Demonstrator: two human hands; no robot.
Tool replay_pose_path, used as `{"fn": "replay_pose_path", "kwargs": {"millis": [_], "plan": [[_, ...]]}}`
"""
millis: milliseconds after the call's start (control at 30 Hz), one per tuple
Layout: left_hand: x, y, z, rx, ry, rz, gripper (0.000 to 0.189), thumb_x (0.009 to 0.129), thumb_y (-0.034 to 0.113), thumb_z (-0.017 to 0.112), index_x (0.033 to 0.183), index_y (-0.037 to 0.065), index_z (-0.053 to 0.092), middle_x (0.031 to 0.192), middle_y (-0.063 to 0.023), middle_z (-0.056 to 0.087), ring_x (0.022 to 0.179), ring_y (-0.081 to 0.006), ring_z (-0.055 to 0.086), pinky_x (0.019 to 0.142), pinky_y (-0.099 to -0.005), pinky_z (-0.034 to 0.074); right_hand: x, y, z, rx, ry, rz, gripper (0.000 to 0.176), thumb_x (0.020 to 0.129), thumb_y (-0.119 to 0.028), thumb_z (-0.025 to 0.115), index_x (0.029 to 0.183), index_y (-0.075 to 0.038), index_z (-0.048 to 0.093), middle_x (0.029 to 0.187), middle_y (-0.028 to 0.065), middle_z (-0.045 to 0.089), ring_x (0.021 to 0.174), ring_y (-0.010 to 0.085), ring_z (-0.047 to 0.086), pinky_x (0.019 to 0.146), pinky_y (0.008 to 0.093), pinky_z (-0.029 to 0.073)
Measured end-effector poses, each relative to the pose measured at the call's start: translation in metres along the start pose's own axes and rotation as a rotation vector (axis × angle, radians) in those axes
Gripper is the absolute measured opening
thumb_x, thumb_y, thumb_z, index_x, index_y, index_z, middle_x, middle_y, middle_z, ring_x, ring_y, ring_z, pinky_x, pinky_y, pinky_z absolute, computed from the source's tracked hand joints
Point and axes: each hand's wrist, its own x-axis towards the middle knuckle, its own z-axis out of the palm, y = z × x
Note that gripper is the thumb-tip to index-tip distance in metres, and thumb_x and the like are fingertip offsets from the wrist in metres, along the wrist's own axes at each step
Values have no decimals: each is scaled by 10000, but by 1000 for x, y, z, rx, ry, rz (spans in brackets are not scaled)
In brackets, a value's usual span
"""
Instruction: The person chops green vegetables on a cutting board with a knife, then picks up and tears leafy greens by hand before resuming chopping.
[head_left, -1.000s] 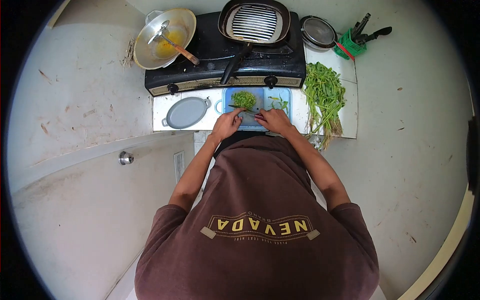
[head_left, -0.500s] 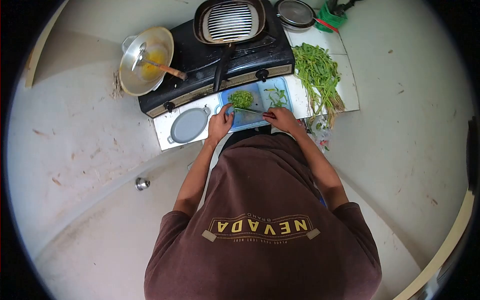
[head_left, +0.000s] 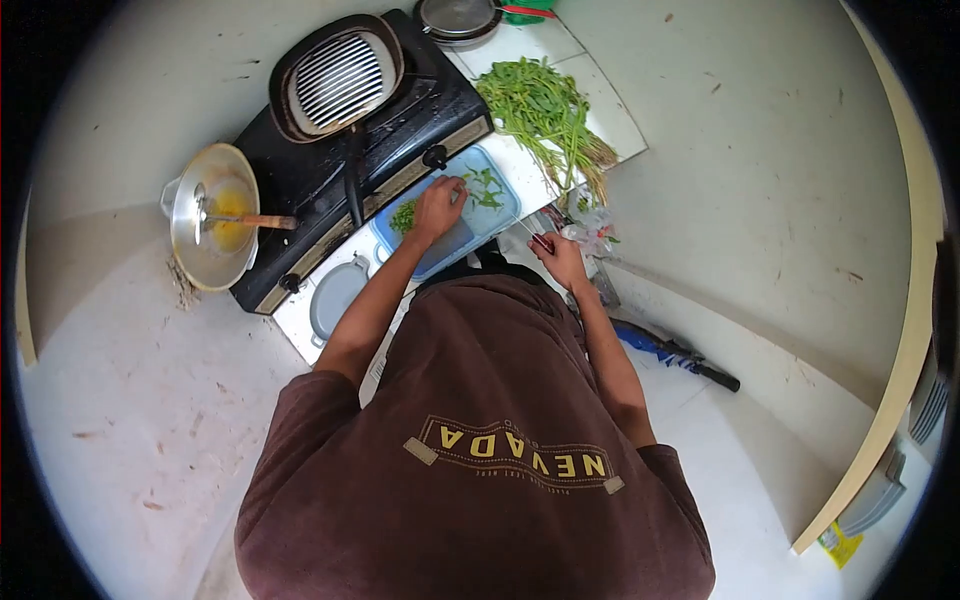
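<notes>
My right hand [head_left: 562,262] grips a knife [head_left: 543,243] by its dark red handle, off the near right corner of a blue tray [head_left: 430,262]. Its thin blade points up and left toward the tray's edge. Over the middle of the tray is my left hand [head_left: 438,208], its fingers loosely bent and apart, beside some loose green leaves [head_left: 485,187]. A small heap of chopped greens [head_left: 403,216] lies to the left of that hand, partly covered by it.
Behind the tray stands a black stove [head_left: 400,130] with a ridged pan [head_left: 340,80]. A metal wok [head_left: 190,250] with a wooden-handled ladle [head_left: 265,221] sits left. Leafy greens [head_left: 540,110] lie on the tiles at right. A grey lid [head_left: 338,295] is left of the tray.
The camera view has turned. My left hand has left the chopped heap and moved right toward the loose leaves. My right hand has drawn the knife away from the heap to the tray's right side.
</notes>
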Motion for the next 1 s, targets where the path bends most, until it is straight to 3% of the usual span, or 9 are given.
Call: {"fn": "replay_pose_path", "kwargs": {"millis": [100, 367, 800, 900, 1000], "plan": [[27, -8, 19, 66, -5, 19, 198, 904, 113, 634, 1079, 63, 711, 1012, -194, 678, 912, -425, 672, 810, -495, 558, -15, 3, 2, 86, 32, 88, 392, 937, -382, 707, 904, 9, 695, 695, 190, 647, 635, 307, 638, 643, 414, 490], [35, 7, 38, 185, -49, -58, 111, 905, 96, 620, 987, 34, 662, 1032, -192, 634, 917, -432, 664, 800, -520, 560, -31, 14, 17, 246, 74, 180, 370, 947, -349, 705, 895, 18, 701, 695, 152, 676, 618, 232, 641, 620, 369, 487], [5, -4, 7, -72, -15, 33, 118, 943, 59, 591, 1039, -11, 587, 1018, -233, 615, 908, -452, 637, 802, -507, 526, -9, 20, 19, 208, 55, 148, 397, 948, -393, 690, 930, 3, 701, 713, 179, 675, 656, 302, 672, 663, 411, 503], [-9, 3, -5, -21, -1, -59, 114, 945, 70, 598, 1030, -6, 589, 1015, -226, 617, 929, -444, 624, 821, -510, 507, -3, 24, 21, 196, 20, 152, 413, 952, -412, 684, 935, 1, 698, 734, 192, 675, 682, 335, 668, 675, 430, 499], [-15, -6, -5, 115, 20, 42, 127, 943, 96, 615, 1040, 15, 605, 1013, -208, 619, 952, -424, 611, 843, -509, 485, 2, 22, 21, 181, 1, 160, 418, 952, -421, 685, 953, -2, 705, 751, 205, 675, 700, 348, 671, 685, 434, 503]]}}
